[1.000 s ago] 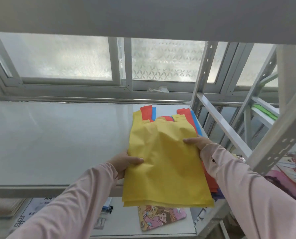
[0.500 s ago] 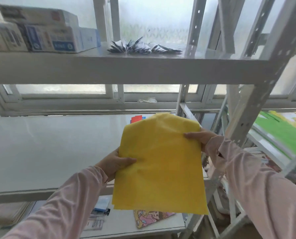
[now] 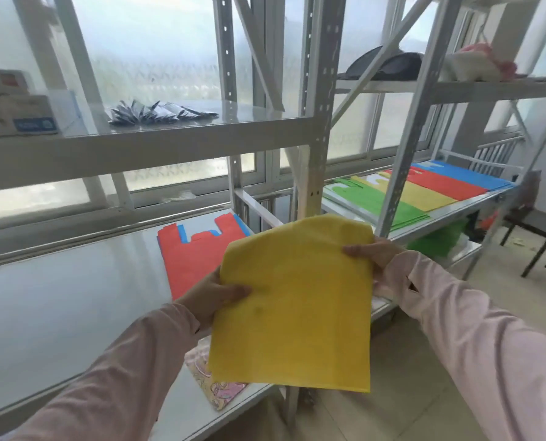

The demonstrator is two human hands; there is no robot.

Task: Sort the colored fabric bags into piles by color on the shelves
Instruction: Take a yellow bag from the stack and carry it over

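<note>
I hold a yellow fabric bag [image 3: 297, 300] in the air in front of the shelves. My left hand [image 3: 209, 296] pinches its left edge, thumb on top. My right hand [image 3: 375, 254] grips its upper right edge. On the white near shelf [image 3: 58, 300] a red bag [image 3: 189, 262] lies on top of a blue bag [image 3: 182, 232]. The right-hand shelf [image 3: 475, 205] carries sorted piles side by side: green [image 3: 370, 202], yellow [image 3: 424, 195], red [image 3: 446, 184] and blue [image 3: 469, 175].
Metal shelf posts [image 3: 316, 138] stand between the two racks. Boxes [image 3: 14, 114] and dark packets [image 3: 160, 111] sit on the upper shelf. A patterned bag [image 3: 211, 380] lies on the lower shelf. More green fabric [image 3: 437, 240] is below right; a chair [image 3: 538, 230] stands far right.
The yellow bag came up off the red and blue stack and moved right. My view swung up and right, so the right-hand rack with its sorted piles is now seen.
</note>
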